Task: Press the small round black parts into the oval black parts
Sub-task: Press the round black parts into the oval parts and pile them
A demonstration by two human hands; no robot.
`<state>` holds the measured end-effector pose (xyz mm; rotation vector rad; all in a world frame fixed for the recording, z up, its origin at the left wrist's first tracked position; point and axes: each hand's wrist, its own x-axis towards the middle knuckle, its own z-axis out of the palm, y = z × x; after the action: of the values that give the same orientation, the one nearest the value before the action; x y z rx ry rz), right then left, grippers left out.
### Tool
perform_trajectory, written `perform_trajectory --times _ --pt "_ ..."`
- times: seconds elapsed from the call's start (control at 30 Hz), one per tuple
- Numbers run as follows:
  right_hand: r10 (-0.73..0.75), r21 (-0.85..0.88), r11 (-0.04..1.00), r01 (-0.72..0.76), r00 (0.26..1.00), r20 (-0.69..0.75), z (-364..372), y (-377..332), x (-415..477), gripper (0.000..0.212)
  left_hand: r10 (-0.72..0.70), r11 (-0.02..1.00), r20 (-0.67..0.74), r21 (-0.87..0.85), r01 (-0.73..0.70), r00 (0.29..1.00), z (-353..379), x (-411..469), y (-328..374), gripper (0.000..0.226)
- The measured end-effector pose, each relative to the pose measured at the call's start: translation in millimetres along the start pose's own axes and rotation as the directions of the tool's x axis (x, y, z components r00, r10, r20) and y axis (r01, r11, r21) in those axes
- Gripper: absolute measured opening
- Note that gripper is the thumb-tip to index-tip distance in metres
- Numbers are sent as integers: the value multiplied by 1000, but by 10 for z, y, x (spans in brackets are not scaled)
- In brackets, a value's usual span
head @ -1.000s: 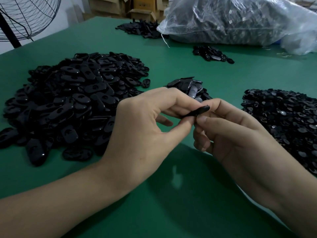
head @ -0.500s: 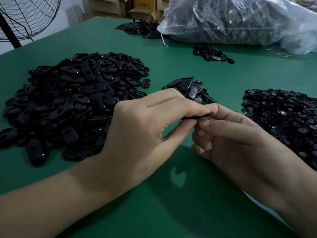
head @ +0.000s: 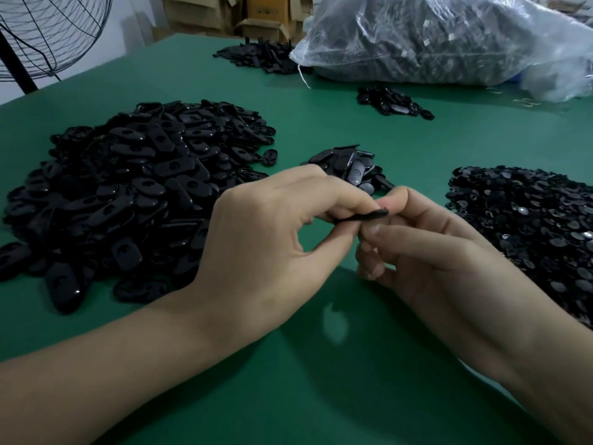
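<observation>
Person, two hands and forearms in view.
Left hand: bare, slim fingers, rounded knuckles.
Left forearm: bare as far as the near left edge.
Right hand: bare; fingernails trimmed short.
Right forearm: bare as far as the near right edge.

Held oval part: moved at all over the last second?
Yes, slightly. The oval part, pinched between left hand and right hand, has sunk a little lower, away from the small pile behind it, and lies flatter.
</observation>
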<state>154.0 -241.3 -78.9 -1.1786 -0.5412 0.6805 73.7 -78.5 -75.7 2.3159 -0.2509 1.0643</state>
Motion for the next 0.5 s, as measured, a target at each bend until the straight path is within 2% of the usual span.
perform_trajectory --times 0.1,0.27,0.33,0.4,0.5 --pt "-63 -86 994 61 998 -30 5 10 3 12 -77 996 42 -39 79 996 1 18 -58 22" --pt "-188 -454 883 117 976 -114 -20 3 55 14 -334 903 144 -235 360 932 46 0 -125 25" --pt "-191 -460 882 101 969 -154 -45 9 70 15 -336 895 175 -245 372 925 38 -3 -127 33" --pt "-160 -401 913 69 967 -197 -58 16 78 16 -279 932 195 -182 314 940 28 17 -101 40" --pt "-98 -353 936 13 970 -224 -57 -1 96 18 -245 958 202 -103 269 948 47 86 -90 38"
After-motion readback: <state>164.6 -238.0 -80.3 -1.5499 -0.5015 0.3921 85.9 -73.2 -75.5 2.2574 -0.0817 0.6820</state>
